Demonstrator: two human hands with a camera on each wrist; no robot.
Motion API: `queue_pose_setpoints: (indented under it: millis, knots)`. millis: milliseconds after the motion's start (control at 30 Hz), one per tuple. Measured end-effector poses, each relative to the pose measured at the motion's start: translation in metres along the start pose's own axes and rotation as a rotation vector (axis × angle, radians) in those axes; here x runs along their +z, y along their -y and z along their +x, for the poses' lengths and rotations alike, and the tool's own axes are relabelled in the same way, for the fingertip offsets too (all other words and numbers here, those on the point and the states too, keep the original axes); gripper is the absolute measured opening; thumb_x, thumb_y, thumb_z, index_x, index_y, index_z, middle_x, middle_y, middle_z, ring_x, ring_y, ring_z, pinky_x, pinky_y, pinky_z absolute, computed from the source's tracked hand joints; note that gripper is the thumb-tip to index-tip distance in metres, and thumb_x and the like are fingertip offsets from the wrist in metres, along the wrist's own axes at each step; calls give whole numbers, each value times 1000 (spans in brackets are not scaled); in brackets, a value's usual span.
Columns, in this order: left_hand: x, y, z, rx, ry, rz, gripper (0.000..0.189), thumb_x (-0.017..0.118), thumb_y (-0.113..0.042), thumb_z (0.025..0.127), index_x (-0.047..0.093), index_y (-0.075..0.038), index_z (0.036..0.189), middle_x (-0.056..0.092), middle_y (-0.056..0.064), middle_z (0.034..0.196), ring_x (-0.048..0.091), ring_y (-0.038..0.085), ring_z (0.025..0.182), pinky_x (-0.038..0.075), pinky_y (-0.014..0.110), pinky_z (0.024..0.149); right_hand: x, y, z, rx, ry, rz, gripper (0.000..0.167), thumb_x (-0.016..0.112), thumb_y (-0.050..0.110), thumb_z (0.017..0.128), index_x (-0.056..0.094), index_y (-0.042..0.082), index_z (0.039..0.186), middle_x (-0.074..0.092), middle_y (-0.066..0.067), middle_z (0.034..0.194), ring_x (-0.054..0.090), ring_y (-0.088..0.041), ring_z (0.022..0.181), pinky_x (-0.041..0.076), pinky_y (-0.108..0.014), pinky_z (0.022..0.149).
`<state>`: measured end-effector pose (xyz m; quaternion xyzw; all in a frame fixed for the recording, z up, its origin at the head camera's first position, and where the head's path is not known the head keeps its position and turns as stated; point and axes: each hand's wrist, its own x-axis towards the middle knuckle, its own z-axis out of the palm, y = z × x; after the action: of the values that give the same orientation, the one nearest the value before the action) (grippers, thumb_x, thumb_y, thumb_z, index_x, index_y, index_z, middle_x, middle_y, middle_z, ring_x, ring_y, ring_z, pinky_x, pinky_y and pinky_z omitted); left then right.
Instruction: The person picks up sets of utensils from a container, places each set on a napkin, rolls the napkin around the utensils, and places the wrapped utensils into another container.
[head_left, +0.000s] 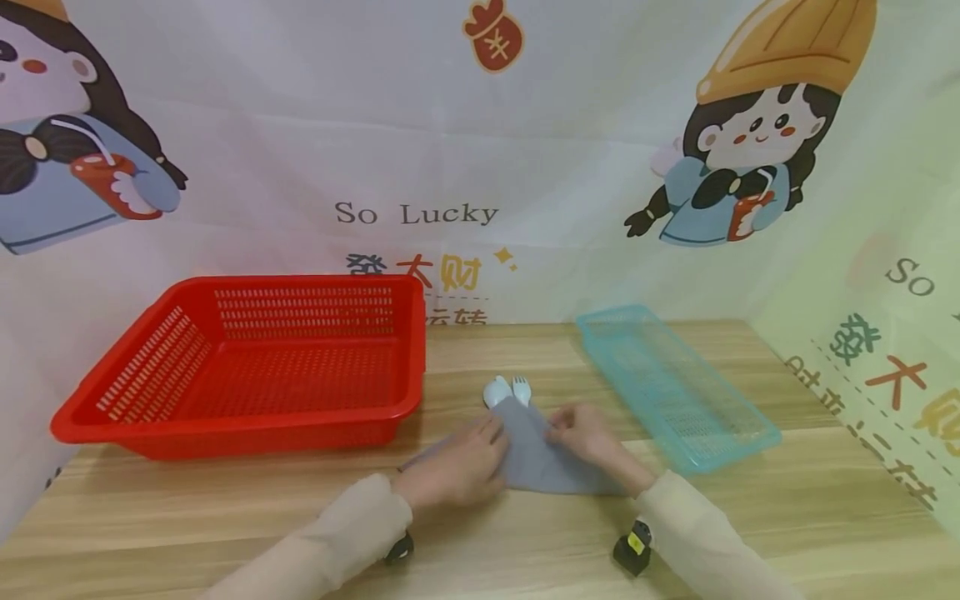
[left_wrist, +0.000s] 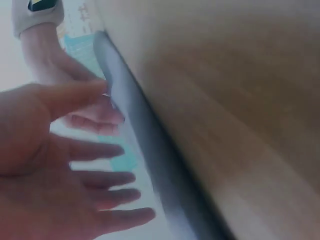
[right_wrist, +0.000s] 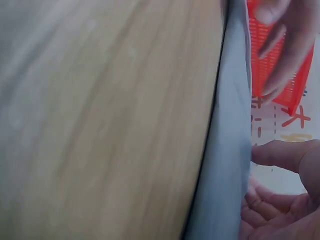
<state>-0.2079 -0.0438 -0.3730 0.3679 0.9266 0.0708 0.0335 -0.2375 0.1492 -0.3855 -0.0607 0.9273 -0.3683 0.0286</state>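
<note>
A grey cloth (head_left: 558, 477) lies on the table, its upper part folded over the lower part of a white spoon (head_left: 496, 392) and a white fork (head_left: 522, 389). The spoon's bowl and the fork's tines stick out at the far end; their handles are hidden. My left hand (head_left: 461, 462) is over the cloth's left side. In the left wrist view its fingers (left_wrist: 107, 195) are straight and spread, close over the fabric. On the other side, my right hand (head_left: 588, 433) pinches the cloth with thumb and curled fingers, beside the folded part.
A large red basket (head_left: 258, 427) stands at the left. To the right, a shallow light-blue basket (head_left: 738, 446) lies at an angle on the wooden table (head_left: 525, 550). Behind the table hangs a printed white cloth backdrop (head_left: 570, 167).
</note>
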Motion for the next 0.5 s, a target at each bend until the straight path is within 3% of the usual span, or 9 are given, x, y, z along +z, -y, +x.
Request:
queue_pose_setpoints:
  millis: [100, 167, 233, 267, 367, 467, 500]
  knots:
    - [1, -4, -2, -18, 140, -32, 58, 55, -32, 87, 39, 1, 132, 27, 23, 140, 22, 34, 131, 23, 42, 105, 0, 2, 2, 17, -4, -1, 26, 67, 10, 74, 63, -8, 92, 62, -10, 76, 55, -18, 68, 46, -28, 59]
    - [3, -6, -2, -34, 179, -66, 59, 55, -32, 87, 36, -2, 134, 24, 23, 141, 19, 33, 132, 22, 42, 106, 3, -4, 9, 27, -5, 14, 27, 66, 14, 76, 64, -6, 93, 64, -10, 80, 57, -19, 71, 47, -30, 61]
    - [4, -8, -2, -37, 191, -82, 59, 55, -32, 87, 36, -3, 134, 24, 23, 141, 19, 33, 132, 22, 41, 105, 8, -13, 18, 55, -4, 28, 22, 64, 18, 79, 67, -3, 86, 62, -6, 73, 55, -16, 66, 46, -30, 58]
    - [5, -8, -3, -41, 195, -90, 59, 55, -33, 87, 36, -3, 134, 24, 23, 141, 20, 34, 132, 23, 42, 105, 14, -28, 28, 2, -11, 53, 21, 62, 23, 81, 67, 4, 76, 59, 1, 65, 52, -11, 60, 43, -26, 53]
    - [7, -9, -2, -52, 196, -96, 59, 55, -33, 87, 36, -4, 135, 24, 24, 141, 20, 34, 131, 24, 42, 104, 18, -36, 41, 23, 4, 59, 32, 59, 24, 83, 53, 11, 54, 38, 7, 49, 34, -8, 46, 29, -24, 42]
    - [9, -9, -2, -69, 200, -88, 58, 54, -32, 87, 36, -5, 135, 23, 23, 142, 19, 34, 132, 24, 42, 105, 15, -26, 42, 55, 34, 41, 41, 60, 22, 81, 38, 16, 47, 29, 9, 44, 26, -6, 41, 21, -22, 38]
    - [9, -10, -1, -70, 198, -80, 58, 54, -32, 88, 36, -5, 135, 23, 22, 142, 19, 34, 132, 23, 42, 105, 9, -10, 36, 122, 50, 13, 40, 61, 17, 80, 38, 13, 47, 29, 6, 43, 27, -8, 41, 22, -23, 38]
